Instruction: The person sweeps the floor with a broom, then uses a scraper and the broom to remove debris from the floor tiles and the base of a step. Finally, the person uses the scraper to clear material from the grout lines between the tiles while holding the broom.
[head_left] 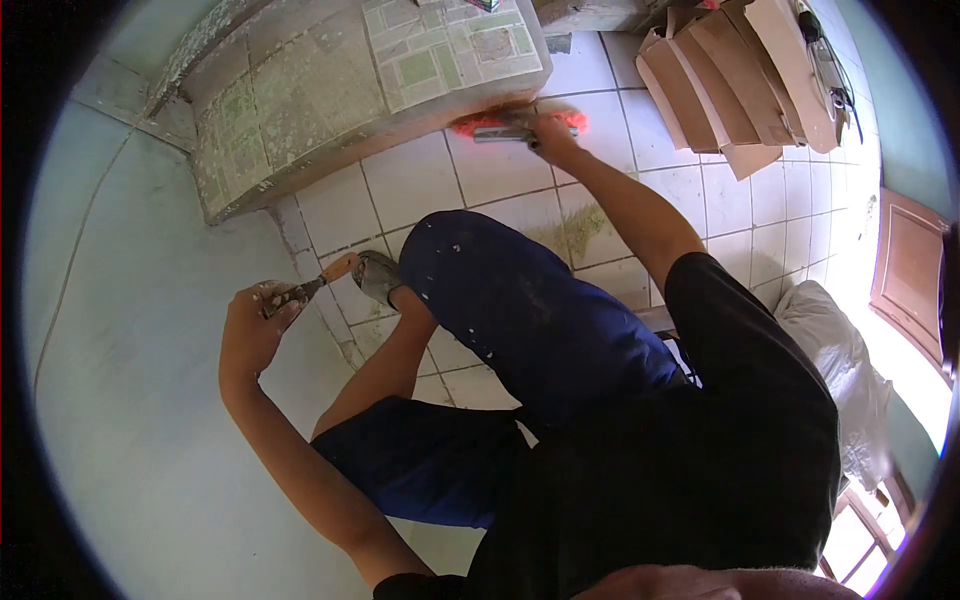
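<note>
My left hand (pixel 258 328) is closed around the blade end of a putty knife (pixel 338 267), beside the pale wall. The knife's wooden handle points away from my palm, toward my foot. Plaster-like specks mark my fingers. Farther off, my right hand (pixel 554 138) grips what looks like a brush with red-orange bristles and a grey strip (pixel 500 133). It is low down, by the base of a tiled ledge (pixel 330 85) and close to the white floor tiles (pixel 500 170). My hand hides part of the tool, and its bristles are blurred.
My bent knee in dark blue trousers (pixel 520 290) and my shoe (pixel 376 277) are between my hands. Folded cardboard (pixel 730 80) stands at the upper right. A whitish sack (pixel 835 370) lies at the right, near a brown wooden panel (pixel 910 270). Greenish stains mark some floor tiles.
</note>
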